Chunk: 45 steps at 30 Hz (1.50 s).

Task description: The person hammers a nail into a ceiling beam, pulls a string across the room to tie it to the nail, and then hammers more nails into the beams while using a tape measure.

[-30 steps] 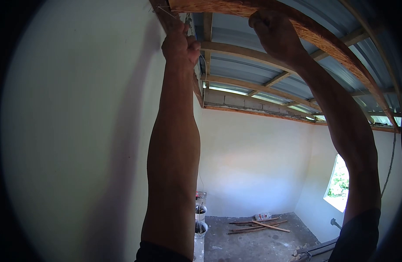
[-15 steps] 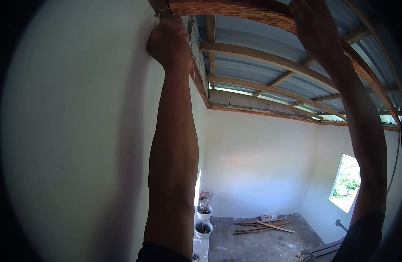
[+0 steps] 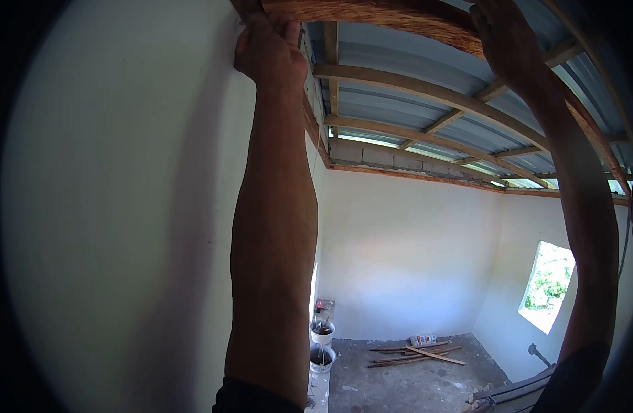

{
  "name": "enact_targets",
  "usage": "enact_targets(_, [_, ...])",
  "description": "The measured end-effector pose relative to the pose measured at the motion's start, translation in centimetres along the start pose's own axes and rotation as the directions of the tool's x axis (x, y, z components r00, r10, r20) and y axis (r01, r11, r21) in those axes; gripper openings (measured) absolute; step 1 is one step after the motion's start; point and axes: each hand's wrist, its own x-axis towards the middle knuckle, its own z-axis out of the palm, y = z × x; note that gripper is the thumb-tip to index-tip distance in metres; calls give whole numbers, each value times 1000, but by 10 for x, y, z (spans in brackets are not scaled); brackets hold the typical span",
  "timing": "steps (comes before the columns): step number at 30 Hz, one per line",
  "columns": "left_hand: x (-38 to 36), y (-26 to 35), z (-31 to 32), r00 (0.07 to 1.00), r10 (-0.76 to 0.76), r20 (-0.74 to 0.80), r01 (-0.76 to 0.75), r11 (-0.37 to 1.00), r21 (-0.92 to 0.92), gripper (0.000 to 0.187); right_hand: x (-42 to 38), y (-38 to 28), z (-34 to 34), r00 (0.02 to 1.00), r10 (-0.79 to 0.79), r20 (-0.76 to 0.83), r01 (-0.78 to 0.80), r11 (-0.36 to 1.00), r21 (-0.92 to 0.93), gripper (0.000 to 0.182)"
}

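Note:
Overhead, a reddish-brown wooden beam [image 3: 371, 12] runs from the left wall out to the right. My left hand [image 3: 272, 55] is raised to the beam's left end, where it meets a wooden strip [image 3: 315, 131] along the wall. Its fingers are bent and pressed together; what they pinch, if anything, is hidden. Farther right, my right hand [image 3: 509, 41] reaches up to the same beam, fingers curled over its side, the tips partly out of view. A thin string hangs by the wall strip.
Lighter roof timbers [image 3: 406, 86] cross under metal sheets [image 3: 392, 51]. On the floor lie loose wooden sticks [image 3: 413, 356] and a white bag [image 3: 423, 339]. Two buckets [image 3: 322, 358] stand by the left wall. A window opening [image 3: 547, 286] is at right, with stacked boards [image 3: 516, 394] below.
My left hand has turned and shifted slightly right, its fingers now reaching up at the beam's end. My right hand has slid a little right along the beam, its fingers more curled.

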Motion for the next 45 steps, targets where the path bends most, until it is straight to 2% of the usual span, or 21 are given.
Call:
enact_targets(4, [0,3,3,999,-43,7,43,998,-50,24,2,-2,-2,995,64,73,-69,996,62,18])
enact_targets(6, [1,3,2,999,-54,4,54,998,-31,24,2,-1,1,996,58,67,-62,996,71,18])
enact_targets(9, [6,1,-1,999,-53,13,53,998,21,24,2,6,11,997,-52,52,48,996,74,19])
enact_targets(15, [12,-1,-4,997,-64,37,66,997,-42,22,-3,2,17,990,-48,130,42,998,45,20])
enact_targets(18, [21,-2,-6,996,-78,29,82,987,-140,22,-3,-8,8,993,39,110,-50,993,106,22])
enact_targets(21, [7,2,4,997,-80,-10,78,986,-148,22,4,-9,1,948,249,195,-286,940,187,24])
enact_targets(24, [6,4,4,996,-88,-7,87,990,-110,24,5,2,5,983,108,145,-126,985,120,28])
enact_targets(27, [7,4,5,997,-79,3,79,994,-79,26,2,-5,-7,948,175,265,-225,959,170,36])
enact_targets(30, [8,3,6,996,-84,-13,83,994,-74,23,4,-6,-11,915,207,346,-228,973,21,47])
enact_targets(33, [13,3,8,993,-117,-33,113,989,-97,22,-2,9,5,972,82,222,-106,990,96,49])
enact_targets(35, [18,3,5,991,-131,-16,129,988,-81,18,1,7,5,938,182,294,-200,979,32,48])
enact_targets(36, [23,2,1,989,-146,28,148,983,-109,15,4,1,1,915,235,328,-246,969,-7,48])
enact_targets(38, [37,-5,-12,972,-198,126,219,959,-182,10,5,-17,-15,872,249,421,-290,957,33,43])
enact_targets(39, [54,-10,-28,941,-246,231,283,948,-147,12,4,-16,-26,842,269,467,-315,949,21,41])
enact_targets(40, [77,-16,-45,894,-292,339,347,931,-116,15,-23,-9,-6,967,123,225,-138,989,51,28])
enact_targets(41, [84,-16,-52,809,-334,484,453,878,-151,14,-37,-5,-5,998,-20,61,11,989,148,32])
enact_targets(42, [60,-3,-29,908,-362,213,397,905,-155,15,-51,-16,-19,921,105,374,-187,964,188,38])
enact_targets(43, [56,3,-30,896,-376,236,413,902,-127,20,-65,-20,-27,867,125,482,-234,957,173,34])
enact_targets(44, [38,6,-28,883,-365,296,399,915,-60,22,-83,-19,-34,845,104,525,-264,934,241,32])
enact_targets(45, [34,8,-37,874,-386,296,372,922,106,21,-104,-13,-34,829,76,553,-276,917,287,30])
